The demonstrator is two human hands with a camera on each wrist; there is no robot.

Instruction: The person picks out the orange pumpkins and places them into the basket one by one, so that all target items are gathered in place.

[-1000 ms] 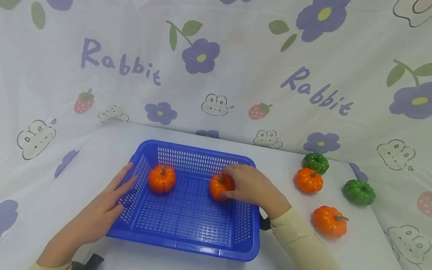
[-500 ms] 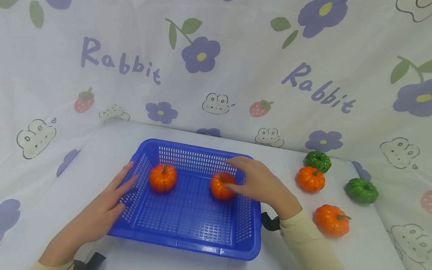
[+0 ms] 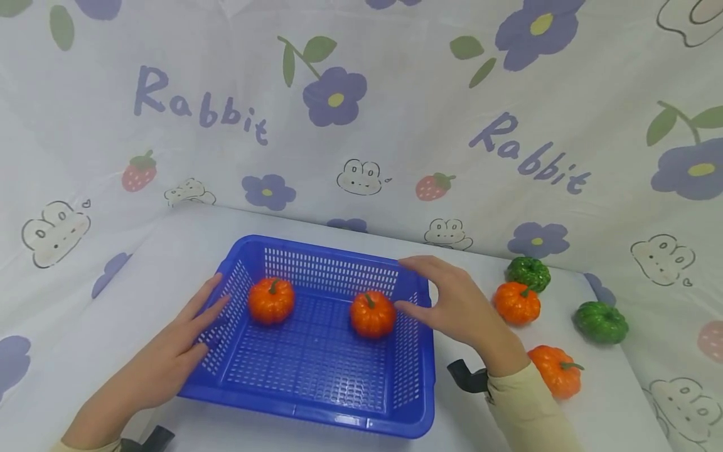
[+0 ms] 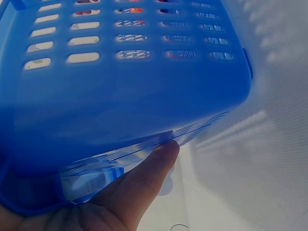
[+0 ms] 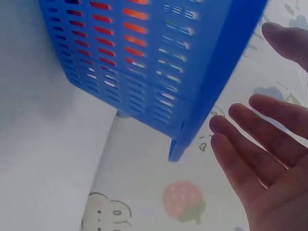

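Right now my left hand [image 3: 169,358] lies flat, fingers straight, against the left wall of the blue basket [image 3: 316,411]. My right hand [image 3: 452,307] hovers open over its right rim, holding nothing. Nearest, just left of those fingers, an orange pumpkin [image 3: 373,314] sits inside; another pumpkin [image 3: 272,300] sits near the left wall.

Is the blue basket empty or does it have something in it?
Not empty: the blue basket holds two orange pumpkins on its floor.
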